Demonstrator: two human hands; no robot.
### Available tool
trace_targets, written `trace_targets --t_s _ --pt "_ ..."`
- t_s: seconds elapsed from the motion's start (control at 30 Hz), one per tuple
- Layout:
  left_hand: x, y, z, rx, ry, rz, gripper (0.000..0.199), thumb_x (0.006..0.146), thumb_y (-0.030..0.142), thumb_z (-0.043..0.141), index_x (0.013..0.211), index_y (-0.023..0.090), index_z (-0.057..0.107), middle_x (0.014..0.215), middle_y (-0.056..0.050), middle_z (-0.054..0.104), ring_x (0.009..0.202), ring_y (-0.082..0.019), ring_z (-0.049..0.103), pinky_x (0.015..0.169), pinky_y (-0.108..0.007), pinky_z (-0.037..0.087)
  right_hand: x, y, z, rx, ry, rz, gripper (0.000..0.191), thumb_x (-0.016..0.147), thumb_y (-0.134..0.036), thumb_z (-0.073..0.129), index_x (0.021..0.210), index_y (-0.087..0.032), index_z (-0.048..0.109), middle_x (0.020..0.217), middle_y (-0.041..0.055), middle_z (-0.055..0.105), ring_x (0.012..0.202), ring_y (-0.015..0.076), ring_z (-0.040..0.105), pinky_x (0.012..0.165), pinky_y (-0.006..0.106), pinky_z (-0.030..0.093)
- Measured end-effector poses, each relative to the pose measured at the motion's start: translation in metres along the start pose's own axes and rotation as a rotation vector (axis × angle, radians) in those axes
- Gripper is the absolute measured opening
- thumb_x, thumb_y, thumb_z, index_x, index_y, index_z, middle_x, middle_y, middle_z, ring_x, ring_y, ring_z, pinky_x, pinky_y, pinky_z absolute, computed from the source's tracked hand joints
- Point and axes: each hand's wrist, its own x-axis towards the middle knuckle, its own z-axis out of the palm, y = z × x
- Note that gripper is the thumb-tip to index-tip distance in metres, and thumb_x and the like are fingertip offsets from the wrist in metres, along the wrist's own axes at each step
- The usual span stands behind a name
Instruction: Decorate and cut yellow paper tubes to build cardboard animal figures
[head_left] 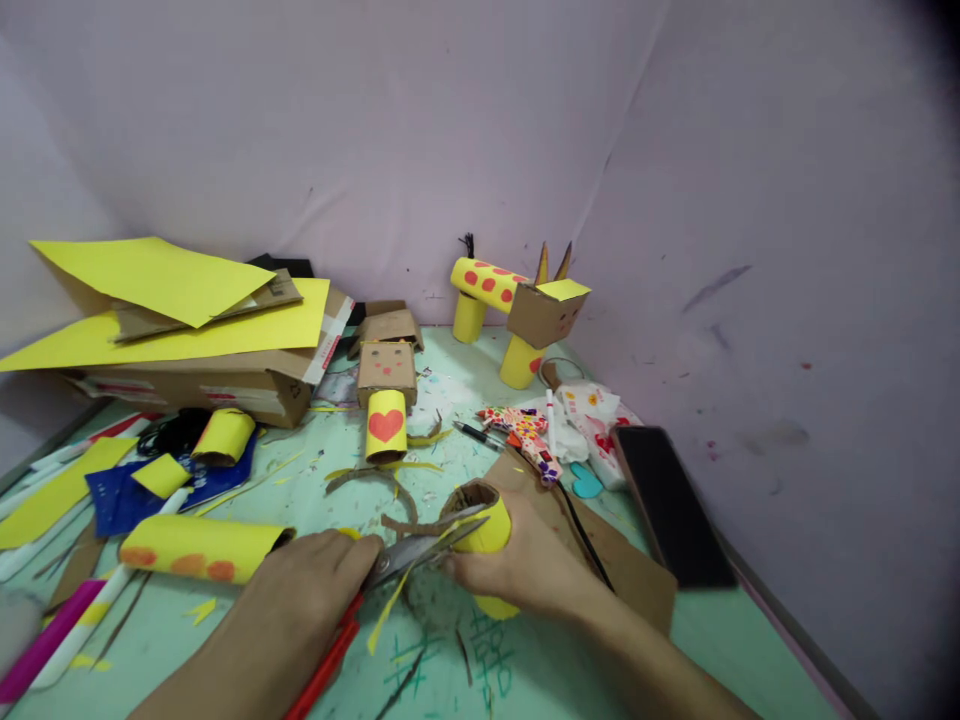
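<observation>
My left hand point(307, 585) is closed round the red-handled scissors point(334, 655). The blades lie across the near edge of a short yellow cardboard tube point(487, 530), and brown and yellow strips hang beside them. My right hand point(517, 555) grips that tube from the right. Just left of my left hand lies a longer yellow tube point(199, 548) with orange spots. Curled brown cardboard strips point(375, 480) rest behind the blades. Beyond them a box-shaped cardboard head point(386, 370) sits on a yellow tube with a red heart point(386, 425).
A spotted yellow cardboard animal point(487, 285) stands at the back. Yellow sheets point(172, 280) lie on a cardboard box point(202, 390) at the left. A phone point(671, 505) and a cardboard piece point(630, 560) are at the right. Markers point(56, 640) lie front left.
</observation>
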Motion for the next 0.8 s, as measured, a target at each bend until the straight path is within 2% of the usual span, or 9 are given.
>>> trace_targets --t_s 0.07,0.13,0.27,0.4,0.53,0.8 --pt "0.001 0.003 0.001 0.041 -0.064 -0.013 0.028 0.078 0.008 0.039 0.093 0.022 0.057 0.083 -0.004 0.065 0.075 -0.018 0.059 0.072 -0.029 0.046 0.000 0.006 0.006 -0.043 0.057 -0.042 0.019 0.056 -0.009 0.059 0.073 -0.017 0.054 0.065 -0.0035 0.055 0.057 0.0101 0.049 0.051 0.020 0.042" --pt "0.001 0.005 0.005 0.087 -0.079 -0.022 0.031 0.078 0.006 0.038 0.097 0.021 0.057 0.085 -0.005 0.065 0.078 -0.019 0.059 0.073 -0.031 0.046 0.000 0.012 0.012 -0.080 0.086 -0.106 0.019 0.057 -0.010 0.058 0.074 -0.018 0.054 0.066 -0.0033 0.057 0.057 0.0103 0.050 0.051 0.020 0.042" --pt "-0.003 0.000 0.016 0.176 -0.014 0.018 0.029 0.079 0.005 0.036 0.093 0.021 0.056 0.080 -0.005 0.064 0.073 -0.021 0.059 0.068 -0.035 0.046 -0.002 0.021 0.018 -0.139 0.095 -0.158 0.022 0.059 -0.013 0.056 0.080 -0.019 0.055 0.069 -0.0026 0.060 0.059 0.0115 0.053 0.051 0.020 0.043" --pt "-0.009 -0.005 0.024 0.213 0.061 0.094 0.030 0.079 0.004 0.034 0.098 0.020 0.050 0.081 -0.006 0.064 0.069 -0.022 0.059 0.061 -0.036 0.046 -0.003 0.018 0.017 -0.174 0.112 -0.159 0.022 0.057 -0.013 0.055 0.079 -0.019 0.056 0.071 -0.0012 0.062 0.062 0.0131 0.055 0.053 0.021 0.044" --pt "-0.010 -0.005 0.025 0.231 0.126 0.121 0.029 0.079 0.005 0.034 0.101 0.019 0.049 0.079 -0.005 0.064 0.068 -0.022 0.060 0.060 -0.036 0.046 -0.005 0.017 0.016 -0.155 0.115 -0.178 0.024 0.057 -0.012 0.055 0.080 -0.020 0.056 0.070 -0.0025 0.061 0.061 0.0121 0.054 0.053 0.020 0.044" --pt "-0.006 -0.001 0.020 0.148 0.142 0.093 0.028 0.078 0.005 0.037 0.094 0.021 0.054 0.069 -0.002 0.062 0.063 -0.018 0.058 0.059 -0.029 0.045 -0.003 0.016 0.018 -0.140 0.141 -0.151 0.019 0.055 -0.013 0.054 0.074 -0.019 0.055 0.066 -0.0023 0.059 0.057 0.0121 0.053 0.050 0.021 0.043"
